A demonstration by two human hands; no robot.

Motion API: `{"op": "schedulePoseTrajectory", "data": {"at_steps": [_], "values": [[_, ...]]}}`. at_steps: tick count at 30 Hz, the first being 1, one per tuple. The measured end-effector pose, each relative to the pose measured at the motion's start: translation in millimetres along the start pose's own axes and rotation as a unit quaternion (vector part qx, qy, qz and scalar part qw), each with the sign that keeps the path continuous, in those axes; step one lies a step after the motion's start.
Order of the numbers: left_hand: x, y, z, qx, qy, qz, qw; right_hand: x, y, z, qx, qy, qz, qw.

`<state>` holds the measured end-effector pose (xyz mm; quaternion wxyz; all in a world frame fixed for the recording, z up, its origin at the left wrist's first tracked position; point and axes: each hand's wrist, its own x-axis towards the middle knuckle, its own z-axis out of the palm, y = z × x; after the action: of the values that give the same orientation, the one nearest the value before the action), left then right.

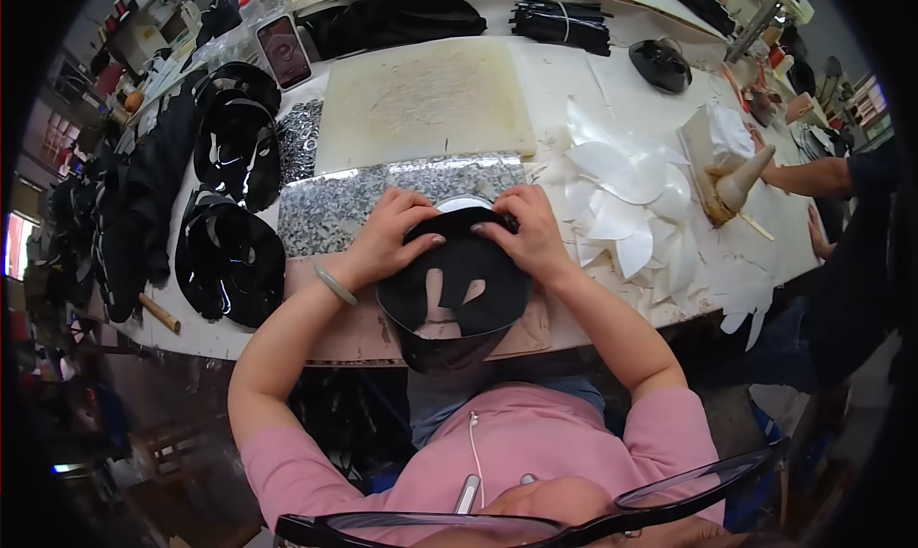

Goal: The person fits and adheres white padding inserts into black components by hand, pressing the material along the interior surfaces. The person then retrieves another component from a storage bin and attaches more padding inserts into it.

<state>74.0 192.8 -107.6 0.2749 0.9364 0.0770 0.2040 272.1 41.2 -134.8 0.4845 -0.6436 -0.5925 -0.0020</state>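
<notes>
A black curved piece with cut-out openings lies at the table's front edge, partly over the granite slab. My left hand pinches its far rim from the left, thumb on the inner side and fingers bent over the edge. On the right, my right hand grips the same rim in the same way. A bit of white material shows behind the rim between my hands. The lower part of the black piece is glossy and hangs over the edge near my lap.
Glossy black pieces are stacked at left, near a wooden stick. A pale board and a phone are farther back. White petal-shaped pieces lie at right, beside a co-worker's arm and a glue-stained pot.
</notes>
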Motion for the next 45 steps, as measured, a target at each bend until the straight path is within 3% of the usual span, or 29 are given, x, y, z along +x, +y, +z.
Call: {"op": "schedulePoseTrajectory", "data": {"at_steps": [9,15,18,20,22,24,28,30,35,45], "values": [[-1.1,3.4,6.2,0.031,0.060,0.015,0.998,16.4,4.5,2.6,-0.028,-0.026,0.024,0.999],[10.2,11.7,1.8,-0.008,-0.015,-0.100,0.995,12.3,8.6,6.8,-0.045,-0.028,-0.012,0.999],[10.4,6.4,11.1,0.024,0.010,-0.042,0.999,24.5,-1.3,-2.6,0.052,-0.027,-0.040,0.997],[9.5,6.7,12.5,0.020,0.025,-0.009,0.999,32.7,13.9,-2.0,0.051,-0.087,-0.136,0.985],[7.1,12.4,9.7,0.033,0.022,-0.001,0.999,41.4,11.2,-8.4,0.058,-0.215,-0.097,0.970],[6.2,14.7,10.8,0.050,0.038,0.005,0.998,46.0,20.3,0.2,0.045,-0.273,-0.069,0.958],[0.8,11.8,12.0,0.069,0.041,0.027,0.996,38.2,11.4,-3.3,0.022,-0.178,-0.227,0.957],[1.1,14.9,13.3,0.066,0.050,0.029,0.996,26.0,21.5,0.6,-0.034,-0.152,-0.245,0.957],[-3.0,15.3,14.1,0.084,0.062,0.047,0.993,31.3,15.7,-2.7,0.040,-0.169,-0.221,0.960],[-3.3,17.0,16.2,0.039,0.071,-0.008,0.997,24.7,21.6,7.5,0.066,-0.140,-0.133,0.979]]}}
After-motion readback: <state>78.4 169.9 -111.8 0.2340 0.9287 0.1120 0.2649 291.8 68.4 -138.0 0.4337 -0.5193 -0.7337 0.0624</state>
